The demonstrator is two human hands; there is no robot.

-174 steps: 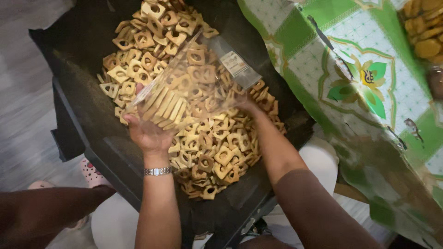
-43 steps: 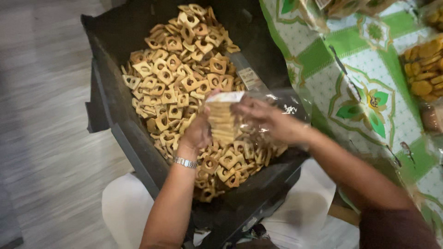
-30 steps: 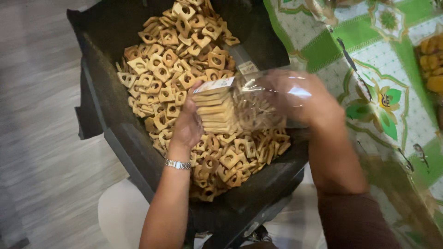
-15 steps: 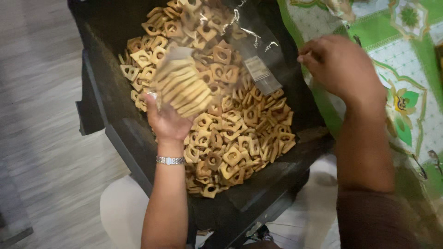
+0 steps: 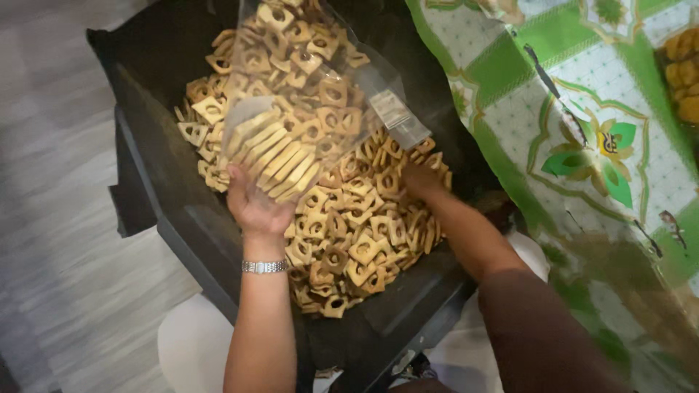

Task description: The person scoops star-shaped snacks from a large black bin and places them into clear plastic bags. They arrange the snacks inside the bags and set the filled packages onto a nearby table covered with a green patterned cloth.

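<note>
Left hand point(image 5: 256, 206) grips the clear bag point(image 5: 306, 94) of stacked biscuits; right hand point(image 5: 422, 182), at 3 o'clock, digs into the bin point(image 5: 156, 182), fingers hidden.

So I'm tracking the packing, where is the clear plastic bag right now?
In the head view the clear plastic bag is up at centre-left, over the black bin of square biscuits, its lower end held in the left hand.

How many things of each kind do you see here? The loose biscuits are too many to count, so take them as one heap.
Hands: 2, left hand and right hand
Clear plastic bag: 1
Heap of biscuits: 1
Black bin: 1
Wristwatch: 1
Green patterned cloth: 1
Total: 7
</note>
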